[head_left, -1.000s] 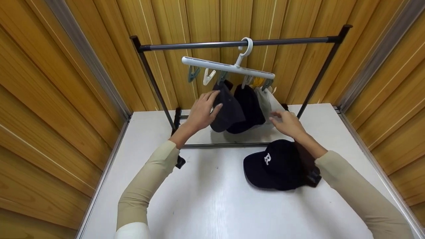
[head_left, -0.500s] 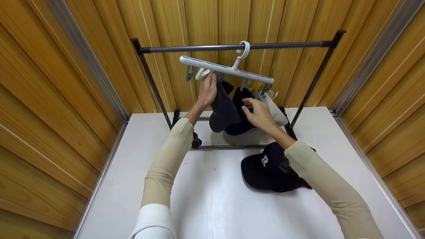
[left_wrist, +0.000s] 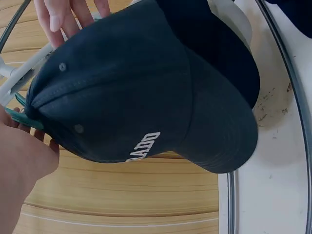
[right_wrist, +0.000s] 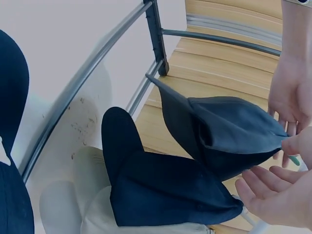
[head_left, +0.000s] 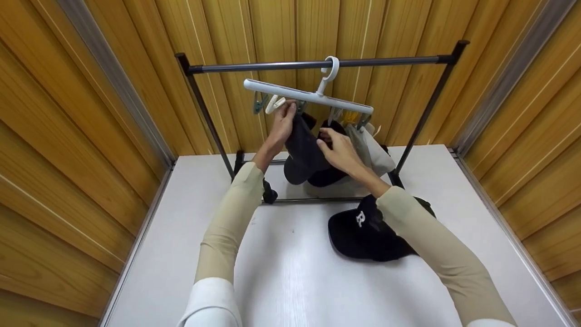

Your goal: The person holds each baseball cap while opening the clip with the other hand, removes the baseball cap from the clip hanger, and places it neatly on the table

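A dark navy cap (left_wrist: 117, 87) with pale lettering hangs by its crown from a green clip (left_wrist: 22, 117) under the white hanger (head_left: 308, 95). My left hand (head_left: 282, 125) is up at that clip, fingers curled about it in the left wrist view. My right hand (head_left: 342, 152) is at the other side of this cap, its fingers (left_wrist: 83, 17) loosely bent beside the crown. Behind it hang a black cap (right_wrist: 170, 190) and a light-coloured cap (head_left: 379, 152), each from its own clip.
The hanger hooks over the bar of a dark metal rack (head_left: 272, 66). Below my right forearm, a black cap with a white R (head_left: 363, 231) lies on the white table (head_left: 281, 272). A white clip (head_left: 274, 104) hangs left of my left hand. Wooden panels (head_left: 218, 36) enclose the table.
My left hand has risen from the cap's side to its clip. My right hand has moved left from the light-coloured cap to beside the navy cap. The hanger tilts slightly more.
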`<state>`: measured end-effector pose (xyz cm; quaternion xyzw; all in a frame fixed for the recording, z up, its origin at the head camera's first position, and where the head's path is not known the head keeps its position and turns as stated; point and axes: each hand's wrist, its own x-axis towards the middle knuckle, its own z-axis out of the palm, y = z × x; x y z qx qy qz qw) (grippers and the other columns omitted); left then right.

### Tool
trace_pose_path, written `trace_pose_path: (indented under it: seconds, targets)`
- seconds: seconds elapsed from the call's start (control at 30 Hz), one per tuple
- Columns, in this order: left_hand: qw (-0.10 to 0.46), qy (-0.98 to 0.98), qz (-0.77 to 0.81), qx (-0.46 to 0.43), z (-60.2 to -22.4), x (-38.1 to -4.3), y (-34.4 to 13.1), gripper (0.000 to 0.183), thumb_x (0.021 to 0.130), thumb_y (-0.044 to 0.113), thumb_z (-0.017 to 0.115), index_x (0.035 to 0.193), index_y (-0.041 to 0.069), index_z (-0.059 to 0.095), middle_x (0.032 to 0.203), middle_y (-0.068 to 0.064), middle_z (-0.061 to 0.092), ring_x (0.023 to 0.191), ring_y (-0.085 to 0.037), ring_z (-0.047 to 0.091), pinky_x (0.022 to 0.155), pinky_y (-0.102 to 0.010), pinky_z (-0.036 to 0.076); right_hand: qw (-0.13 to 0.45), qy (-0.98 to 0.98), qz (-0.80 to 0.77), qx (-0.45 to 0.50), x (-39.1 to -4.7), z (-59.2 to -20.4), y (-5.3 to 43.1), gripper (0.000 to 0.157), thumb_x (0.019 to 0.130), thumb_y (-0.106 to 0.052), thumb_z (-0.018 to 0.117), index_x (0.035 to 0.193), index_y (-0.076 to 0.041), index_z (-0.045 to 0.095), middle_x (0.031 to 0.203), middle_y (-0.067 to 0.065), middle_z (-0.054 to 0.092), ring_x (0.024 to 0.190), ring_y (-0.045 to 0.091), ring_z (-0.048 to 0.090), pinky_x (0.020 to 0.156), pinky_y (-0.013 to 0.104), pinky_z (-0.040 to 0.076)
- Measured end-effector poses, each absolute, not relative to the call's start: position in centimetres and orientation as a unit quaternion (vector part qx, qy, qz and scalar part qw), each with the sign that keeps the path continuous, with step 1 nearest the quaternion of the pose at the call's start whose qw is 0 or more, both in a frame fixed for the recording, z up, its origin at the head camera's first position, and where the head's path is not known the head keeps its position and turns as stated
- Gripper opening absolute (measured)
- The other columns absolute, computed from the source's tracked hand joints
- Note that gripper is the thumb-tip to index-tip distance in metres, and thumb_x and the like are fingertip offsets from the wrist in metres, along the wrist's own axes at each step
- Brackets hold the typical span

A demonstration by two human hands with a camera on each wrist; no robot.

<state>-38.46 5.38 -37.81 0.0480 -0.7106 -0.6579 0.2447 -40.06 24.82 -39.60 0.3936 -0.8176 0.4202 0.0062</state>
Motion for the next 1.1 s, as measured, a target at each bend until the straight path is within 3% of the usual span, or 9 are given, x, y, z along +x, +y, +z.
trace_pose_path:
  seconds: [0.13, 0.37, 0.63, 0.9, 1.1]
  targets:
    - [0.244, -0.688, -0.683, 0.029, -37.5, -38.1, 5.8, 0.021, 0.110, 0.015, 0.043, 0.121, 0.002, 0.056, 0.119, -0.005, 0.059, 0.111, -0.010, 0.051, 0.098, -0.018, 0.038, 0.000, -0.808, 0.442, 0.389, -39.9, -39.7, 24.5, 0.042, 0.107, -0.017, 0.051, 0.142, 0.006, 0.054, 0.134, 0.026, 0.064, 0.124, 0.038, 0.063, 0.105, 0.048, 0.051]
    - [0.195, -0.680, -0.706, 0.036, -36.8, -37.0, 6.1, 0.042, 0.110, 0.022, 0.047, 0.147, 0.003, 0.050, 0.151, -0.014, 0.055, 0.137, -0.017, 0.050, 0.117, -0.027, 0.036, -0.007, -0.805, 0.463, 0.371, -39.6, -39.4, 23.5, 0.040, 0.107, -0.022, 0.053, 0.139, 0.001, 0.060, 0.138, 0.021, 0.064, 0.130, 0.035, 0.061, 0.110, 0.047, 0.046]
    - [0.192, -0.701, -0.686, 0.015, -36.8, -36.4, 6.0, 0.037, 0.109, 0.026, 0.050, 0.131, 0.001, 0.065, 0.130, -0.014, 0.070, 0.107, -0.005, 0.055, 0.098, -0.018, 0.039, -0.063, -0.787, 0.508, 0.345, -39.0, -39.5, 22.8, 0.037, 0.107, -0.021, 0.054, 0.141, -0.007, 0.062, 0.141, 0.015, 0.064, 0.134, 0.028, 0.059, 0.113, 0.044, 0.046]
    - [0.190, -0.668, -0.719, 0.015, -36.7, -36.4, 6.2, 0.024, 0.108, 0.019, 0.052, 0.117, 0.004, 0.068, 0.121, -0.004, 0.071, 0.110, -0.004, 0.054, 0.101, -0.019, 0.040, -0.097, -0.777, 0.524, 0.334, -38.3, -39.4, 22.7, 0.034, 0.106, -0.019, 0.056, 0.137, -0.010, 0.066, 0.135, 0.011, 0.069, 0.126, 0.024, 0.064, 0.108, 0.040, 0.049]
    - [0.176, -0.659, -0.731, 0.016, -36.7, -36.4, 6.3, 0.029, 0.109, 0.020, 0.051, 0.127, 0.002, 0.064, 0.128, -0.003, 0.068, 0.110, -0.004, 0.053, 0.099, -0.019, 0.039, -0.100, -0.781, 0.522, 0.329, -37.9, -39.2, 22.7, 0.032, 0.104, -0.016, 0.057, 0.132, -0.009, 0.070, 0.131, 0.011, 0.071, 0.120, 0.021, 0.065, 0.107, 0.037, 0.048]
